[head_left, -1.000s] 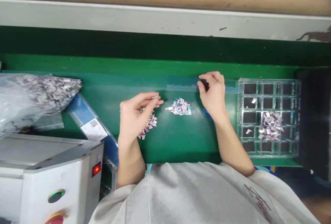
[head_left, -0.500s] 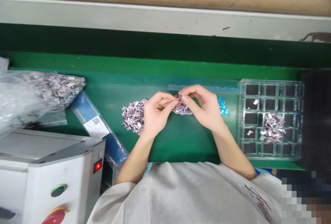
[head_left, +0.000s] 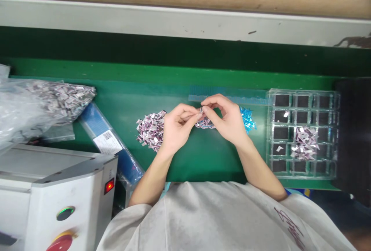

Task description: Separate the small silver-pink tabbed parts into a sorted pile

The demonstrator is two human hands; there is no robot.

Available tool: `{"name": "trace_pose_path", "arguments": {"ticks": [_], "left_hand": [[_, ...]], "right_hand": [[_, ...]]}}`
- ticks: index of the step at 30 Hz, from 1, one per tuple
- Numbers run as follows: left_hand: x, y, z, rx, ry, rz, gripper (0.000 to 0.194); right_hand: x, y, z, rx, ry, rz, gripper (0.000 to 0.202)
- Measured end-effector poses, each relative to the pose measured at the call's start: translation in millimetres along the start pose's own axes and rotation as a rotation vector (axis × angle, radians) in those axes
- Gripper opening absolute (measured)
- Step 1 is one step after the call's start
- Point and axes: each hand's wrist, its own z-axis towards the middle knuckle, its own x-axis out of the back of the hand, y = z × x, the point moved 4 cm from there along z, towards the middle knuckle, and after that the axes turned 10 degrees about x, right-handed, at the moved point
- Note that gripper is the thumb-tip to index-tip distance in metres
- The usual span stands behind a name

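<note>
My left hand [head_left: 179, 128] and my right hand [head_left: 224, 119] meet fingertip to fingertip over the green table. Between their pinched thumbs and fingers is a small silvery rectangular piece [head_left: 201, 110], which both hands grip; its exact kind is too small to make out. Just beyond and below the fingers lies a small heap of similar metal pieces [head_left: 205, 122], partly covered by my hands. Left of my left hand spreads a larger pile of silvery and purplish pieces [head_left: 150, 130]. Blue film-like bits [head_left: 247, 119] lie right beside my right hand.
A clear compartment tray [head_left: 269, 135] with loose pieces stands at right. On the left, a plastic bag [head_left: 26, 108] spills metal pieces over a blue labelled packet [head_left: 100, 127]. A machine [head_left: 69, 170] with a red button occupies the lower left. A blue strip [head_left: 226, 95] lies behind my hands.
My right hand has shifted slightly left, showing more of the blue bits. The small piece between the fingertips is turned a little and shows more clearly.
</note>
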Motion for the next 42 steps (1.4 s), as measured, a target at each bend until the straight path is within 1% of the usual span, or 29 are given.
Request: {"name": "trace_pose_path", "arguments": {"ticks": [4, 6, 7, 9, 11, 12, 13, 15, 17, 19, 22, 26, 29, 31, 34, 37, 39, 42], "left_hand": [[-4.2, -0.7, -0.8, 0.05, -0.04, 0.038, 0.029], [0.1, 3.6, -0.7, 0.065, -0.038, 0.103, 0.032], [6.3, 8.6, -0.5, 0.044, -0.014, 0.17, 0.033], [26.8, 23.6, -0.1, -0.052, 0.081, 0.396, 0.035], [53.8, 40.4, -0.4, -0.171, 0.209, 0.71, 0.028], [66.8, 45.8, 0.0, -0.195, 0.239, 0.86, 0.023], [78.4, 49.1, 0.8, -0.208, 0.239, 0.972, 0.022], [95.5, 49.3, 3.3, -0.202, 0.19, 1.094, 0.022], [103.2, 45.0, 5.9, -0.196, 0.146, 1.135, 0.019], [103.4, 40.3, 8.3, -0.198, 0.134, 1.138, 0.014], [98.0, 36.9, 10.7, -0.214, 0.13, 1.12, 0.009], [93.2, 40.6, 10.4, -0.252, 0.124, 1.095, 0.011], [92.0, 45.0, 8.2, -0.265, 0.115, 1.052, 0.01], [90.3, 47.6, 6.2, -0.266, 0.105, 0.998, 0.014], [84.6, 50.6, 3.2, -0.259, 0.09, 0.899, 0.021], [76.7, 52.6, 1.1, -0.276, 0.111, 0.837, 0.02], [71.3, 51.9, 0.4, -0.282, 0.121, 0.801, 0.018], [63.5, 46.7, 0.1, -0.228, 0.088, 0.672, 0.016]], "right_hand": [[0.3, 3.3, -0.3, -0.016, -0.067, 0.028, 0.022], [3.3, 4.1, -0.5, -0.01, -0.086, -0.005, 0.022], [5.5, 4.5, -0.6, -0.006, -0.088, -0.047, 0.021], [10.1, 5.9, -0.7, 0.001, -0.091, -0.158, 0.02], [12.3, 8.2, -1.1, -0.002, -0.125, -0.26, 0.021], [12.3, 9.6, -1.4, -0.006, -0.148, -0.296, 0.023], [11.7, 11.0, -1.7, -0.011, -0.173, -0.327, 0.024], [9.3, 13.1, -1.9, -0.013, -0.223, -0.381, 0.028], [8.0, 13.3, -1.2, 0.005, -0.238, -0.425, 0.03], [9.3, 11.9, 0.9, 0.032, -0.209, -0.444, 0.028], [17.3, 10.2, 5.6, 0.047, -0.105, -0.461, 0.021], [33.3, 15.1, 10.1, 0.037, 0.048, -0.558, 0.014], [44.1, 24.9, 10.2, 0.04, 0.135, -0.692, 0.017], [48.2, 33.2, 9.6, 0.034, 0.148, -0.772, 0.022], [49.0, 43.4, 9.6, 0.029, 0.101, -0.823, 0.028], [47.7, 47.9, 10.7, 0.015, 0.062, -0.819, 0.027], [47.2, 47.9, 11.6, 0.015, 0.068, -0.82, 0.025], [47.1, 46.6, 12.6, 0.027, 0.102, -0.816, 0.021]]}}
